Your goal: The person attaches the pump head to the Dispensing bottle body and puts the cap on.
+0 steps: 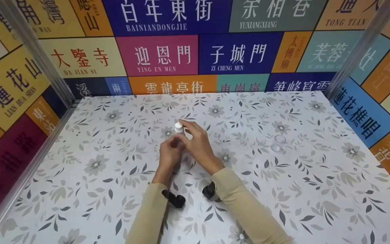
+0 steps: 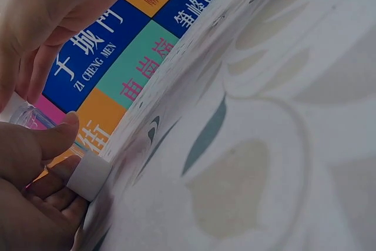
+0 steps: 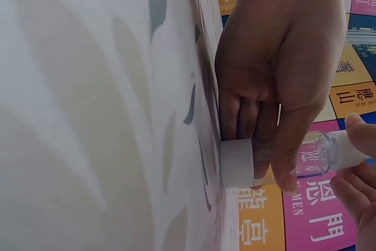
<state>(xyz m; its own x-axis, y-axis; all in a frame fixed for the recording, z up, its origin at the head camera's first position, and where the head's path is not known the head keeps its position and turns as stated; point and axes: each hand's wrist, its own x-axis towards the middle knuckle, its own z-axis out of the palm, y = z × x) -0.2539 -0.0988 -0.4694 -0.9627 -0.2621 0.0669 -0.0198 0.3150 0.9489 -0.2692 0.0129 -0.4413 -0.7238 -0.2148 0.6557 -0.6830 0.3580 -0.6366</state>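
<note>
Twisting, presumably: round white cap (image 1: 178,127) pinched by right hand (image 1: 199,140) atop clear plastic bottle (image 3: 317,154) gripped by left hand (image 1: 170,153); steadiness needed next

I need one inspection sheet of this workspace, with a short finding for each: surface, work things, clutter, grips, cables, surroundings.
Surface: white tabletop with grey leaf and flower print.
Work things: clear bottle, roughly upright, white cap at its upper end, white lower end close to the tabletop; contact cannot be told.
Clutter: small transparent object on the tabletop, to the right of the hands; too faint to identify.
Grips: left hand holds the bottle's body between thumb and fingers; right hand pinches the white cap.
Cables: nothing seen.
Surroundings: coloured panels with Chinese lettering behind and at both sides; black wrist devices on beige sleeves.
</note>
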